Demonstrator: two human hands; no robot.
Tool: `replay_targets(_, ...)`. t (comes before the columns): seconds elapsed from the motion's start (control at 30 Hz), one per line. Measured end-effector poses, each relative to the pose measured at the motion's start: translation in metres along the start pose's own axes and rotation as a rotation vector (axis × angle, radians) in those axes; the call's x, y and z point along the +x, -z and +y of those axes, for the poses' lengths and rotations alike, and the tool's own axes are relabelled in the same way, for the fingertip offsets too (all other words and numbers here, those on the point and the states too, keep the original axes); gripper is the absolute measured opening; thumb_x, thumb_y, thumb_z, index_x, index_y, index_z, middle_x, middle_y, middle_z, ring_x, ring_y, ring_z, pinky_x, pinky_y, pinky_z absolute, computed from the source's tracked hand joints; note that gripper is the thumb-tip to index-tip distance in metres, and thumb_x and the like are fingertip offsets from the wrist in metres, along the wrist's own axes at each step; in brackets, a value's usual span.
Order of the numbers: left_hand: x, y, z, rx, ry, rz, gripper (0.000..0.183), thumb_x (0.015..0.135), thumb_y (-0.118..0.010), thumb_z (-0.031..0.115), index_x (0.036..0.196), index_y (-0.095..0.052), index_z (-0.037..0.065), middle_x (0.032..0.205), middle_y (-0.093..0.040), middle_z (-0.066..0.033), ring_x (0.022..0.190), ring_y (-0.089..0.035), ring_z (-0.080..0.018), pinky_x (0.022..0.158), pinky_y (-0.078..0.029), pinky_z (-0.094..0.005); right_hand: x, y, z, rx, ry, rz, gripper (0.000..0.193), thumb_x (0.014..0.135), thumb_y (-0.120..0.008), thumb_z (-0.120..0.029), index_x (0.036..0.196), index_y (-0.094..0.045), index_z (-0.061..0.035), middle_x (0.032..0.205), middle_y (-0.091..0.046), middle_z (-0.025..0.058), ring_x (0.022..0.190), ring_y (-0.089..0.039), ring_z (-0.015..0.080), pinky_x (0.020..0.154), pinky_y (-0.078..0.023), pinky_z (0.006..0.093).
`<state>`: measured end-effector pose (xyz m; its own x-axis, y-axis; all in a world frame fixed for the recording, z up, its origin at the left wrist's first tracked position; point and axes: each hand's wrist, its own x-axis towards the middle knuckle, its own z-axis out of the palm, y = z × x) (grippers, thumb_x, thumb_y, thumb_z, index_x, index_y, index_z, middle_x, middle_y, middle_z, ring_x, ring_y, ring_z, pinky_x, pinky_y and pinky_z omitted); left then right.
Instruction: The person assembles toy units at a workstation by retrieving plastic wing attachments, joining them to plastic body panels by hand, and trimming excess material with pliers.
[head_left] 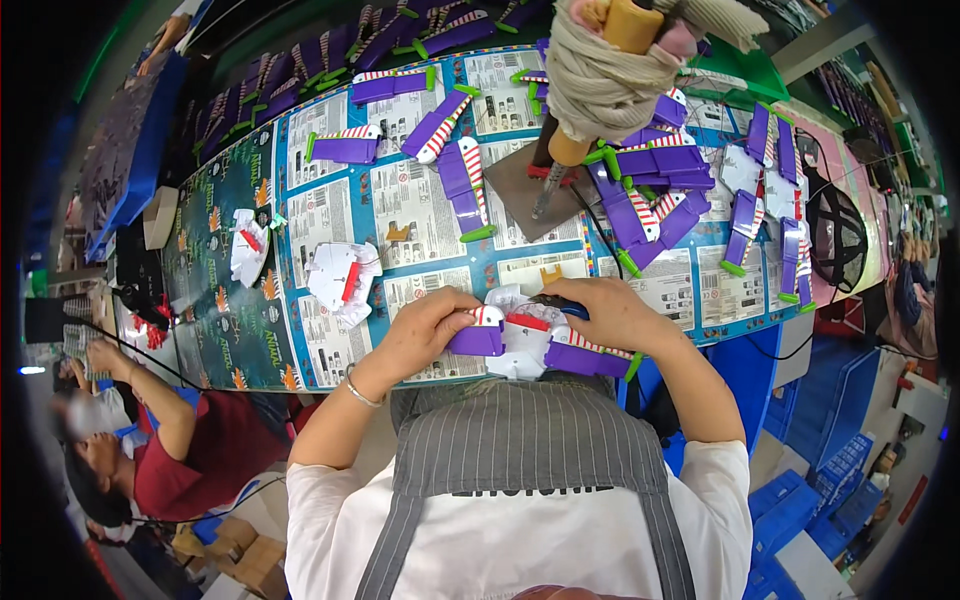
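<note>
At the near table edge lies a white plastic housing point(520, 364) with a red strip point(528, 322) across it and purple leg pieces on both sides. My left hand point(432, 322) is closed on the left purple leg piece point(476, 341), which has a red-and-white striped part, pinching it by its upper edge. My right hand point(612, 312) is wrapped round a small dark blue-handled tool point(562, 306) over the housing's upper right; its working end is too small to make out. Below that hand sits the right purple leg piece point(592, 361) with a green foot.
Two more white housings point(343, 284) point(250, 246) lie to the left. Several purple leg pieces point(463, 186) are spread over the printed sheet point(420, 225), with a heap point(650, 185) at the right. A cloth-wrapped tool point(605, 85) hangs above a metal plate point(515, 205). A co-worker point(215, 450) sits at left.
</note>
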<state>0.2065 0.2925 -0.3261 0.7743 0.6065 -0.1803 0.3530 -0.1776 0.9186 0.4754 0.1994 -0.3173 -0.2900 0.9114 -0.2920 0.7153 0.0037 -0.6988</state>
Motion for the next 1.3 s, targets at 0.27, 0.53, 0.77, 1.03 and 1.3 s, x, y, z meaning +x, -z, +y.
replay_targets(0.27, 0.007, 0.010, 0.005, 0.189, -0.165, -0.095, 0.015, 0.081, -0.064, 0.016, 0.093, -0.065, 0.007, 0.085, -0.063, -0.0075, 0.078, -0.061, -0.0244, 0.070, -0.048, -0.0327, 0.002, 0.001, 0.002, 0.026, 0.013, -0.016, 0.035, 0.076, -0.063, -0.016, 0.111, -0.055, -0.0130, 0.085, -0.064, 0.0140, 0.082, -0.062, 0.0326, 0.073, -0.046, 0.0435)
replay_targets(0.53, 0.013, 0.008, 0.017, 0.404, -0.127, -0.108, 0.015, 0.078, -0.066, 0.013, 0.089, -0.065, 0.004, 0.082, -0.062, -0.0082, 0.077, -0.060, -0.0246, 0.068, -0.048, -0.0320, 0.004, 0.004, 0.000, 0.006, 0.001, -0.039, 0.030, 0.078, -0.062, -0.020, 0.106, -0.057, -0.0127, 0.085, -0.065, 0.0142, 0.082, -0.062, 0.0330, 0.072, -0.045, 0.0451)
replay_targets(0.77, -0.012, -0.003, 0.008, 0.516, -0.435, 0.290, 0.012, 0.074, -0.070, 0.009, 0.083, -0.063, 0.005, 0.077, -0.057, -0.0077, 0.070, -0.056, -0.0230, 0.061, -0.043, -0.0325, -0.013, 0.006, 0.005, 0.124, -0.067, 0.125, 0.037, 0.079, -0.058, -0.014, 0.114, -0.051, -0.0074, 0.095, -0.063, 0.0186, 0.090, -0.059, 0.0363, 0.080, -0.044, 0.0455)
replay_targets(1.03, 0.001, -0.066, 0.012, -1.261, 0.357, 0.147, 0.043, 0.095, -0.050, 0.029, 0.130, -0.043, 0.005, 0.124, -0.051, -0.0073, 0.115, -0.049, -0.0177, 0.100, -0.039, -0.0360, -0.015, 0.026, -0.028, -0.139, 0.007, 0.159, 0.029, 0.073, -0.062, -0.007, 0.101, -0.057, -0.0070, 0.083, -0.063, 0.0125, 0.079, -0.062, 0.0311, 0.068, -0.048, 0.0403)
replay_targets(1.3, 0.002, -0.075, 0.005, -1.191, 0.358, 0.203, 0.040, 0.093, -0.054, 0.027, 0.125, -0.046, 0.004, 0.120, -0.053, -0.0064, 0.111, -0.051, -0.0167, 0.096, -0.041, -0.0343, 0.008, 0.037, -0.035, -0.663, 0.167, 0.257, 0.011, 0.070, -0.056, -0.007, 0.080, -0.057, -0.0046, 0.070, -0.057, 0.0095, 0.068, -0.059, 0.0237, 0.063, -0.043, 0.0350)
